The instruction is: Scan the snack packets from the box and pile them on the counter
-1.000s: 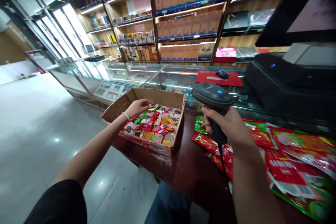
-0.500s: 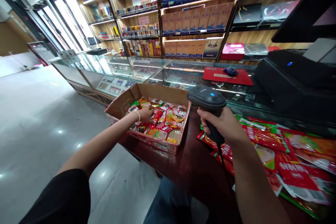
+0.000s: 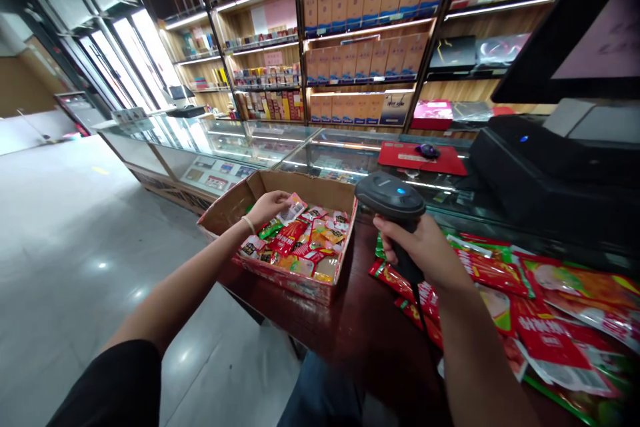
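Note:
An open cardboard box (image 3: 300, 183) full of small snack packets (image 3: 305, 247) sits on the dark wooden counter (image 3: 350, 333). My left hand (image 3: 270, 207) is over the box, fingers closed on one small pale packet (image 3: 293, 208) lifted just above the pile. My right hand (image 3: 425, 250) grips the handle of a black barcode scanner (image 3: 390, 197), held upright to the right of the box, its cable hanging down.
Large red and green snack bags (image 3: 530, 307) lie spread on the counter at the right. Behind stand a glass display case (image 3: 320, 153), a red mouse pad with a mouse (image 3: 423, 153), a black till machine (image 3: 540, 160) and lit shelves of boxes (image 3: 360, 47).
My left hand dipped into the packets in the box, then rose with one small pale packet in its fingers. The scanner hand has hardly moved.

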The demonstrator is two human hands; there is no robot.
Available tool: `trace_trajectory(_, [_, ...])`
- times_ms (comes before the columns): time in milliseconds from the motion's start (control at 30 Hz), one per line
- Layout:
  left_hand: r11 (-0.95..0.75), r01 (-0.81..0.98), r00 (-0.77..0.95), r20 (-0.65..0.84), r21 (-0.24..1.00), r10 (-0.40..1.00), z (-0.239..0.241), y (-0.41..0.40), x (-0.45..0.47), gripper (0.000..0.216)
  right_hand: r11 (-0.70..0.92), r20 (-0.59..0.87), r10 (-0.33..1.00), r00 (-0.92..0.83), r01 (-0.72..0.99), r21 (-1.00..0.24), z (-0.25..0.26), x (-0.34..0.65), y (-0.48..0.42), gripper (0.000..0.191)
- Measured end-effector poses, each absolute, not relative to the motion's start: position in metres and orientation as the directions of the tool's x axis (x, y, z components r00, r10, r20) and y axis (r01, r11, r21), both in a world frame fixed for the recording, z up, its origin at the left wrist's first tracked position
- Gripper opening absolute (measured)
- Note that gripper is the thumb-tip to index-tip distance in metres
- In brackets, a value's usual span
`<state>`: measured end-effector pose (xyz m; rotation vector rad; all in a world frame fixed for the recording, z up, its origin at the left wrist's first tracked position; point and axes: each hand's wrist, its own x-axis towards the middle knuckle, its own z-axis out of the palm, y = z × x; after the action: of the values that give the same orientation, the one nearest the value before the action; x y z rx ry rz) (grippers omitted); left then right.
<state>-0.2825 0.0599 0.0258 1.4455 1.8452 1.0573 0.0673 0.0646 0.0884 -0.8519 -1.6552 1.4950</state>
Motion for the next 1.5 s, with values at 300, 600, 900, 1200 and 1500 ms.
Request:
trace_trajectory(300, [0.032,-0.096,-0.303,-0.060,0.995,0.951,0.063,0.053,-0.259,0.038,0.365,0.169,0.824,-0.541,0.280,-0.888,0.095,0.068,0.063,0.035])
trace_trajectory(600, [-0.001,-0.105,-0.305,-0.031,0.994,0.952,0.069,0.057,-0.237,0.036,0.323,0.068,0.794,-0.604,0.326,-0.888,0.093,0.068,0.059,0.031])
trace_trajectory(900, [0.005,0.014,-0.224,-0.001,1.000,0.975,0.076,0.062,-0.221,0.040,0.289,0.153,0.846,-0.511,0.198,-0.937,0.102,0.093,0.065,0.025])
trace_trajectory(1200, [-0.024,0.230,0.098,0.002,0.973,0.995,0.084,0.108,-0.101,0.033,0.103,0.118,0.986,-0.114,-0.126,-0.987,0.108,0.197,0.076,0.035])
trace_trajectory(1500, [-0.154,0.407,0.468,-0.061,0.900,0.881,0.036,0.173,0.052,0.018,0.219,0.193,0.969,0.152,-0.178,-0.959,0.092,0.277,0.071,0.029])
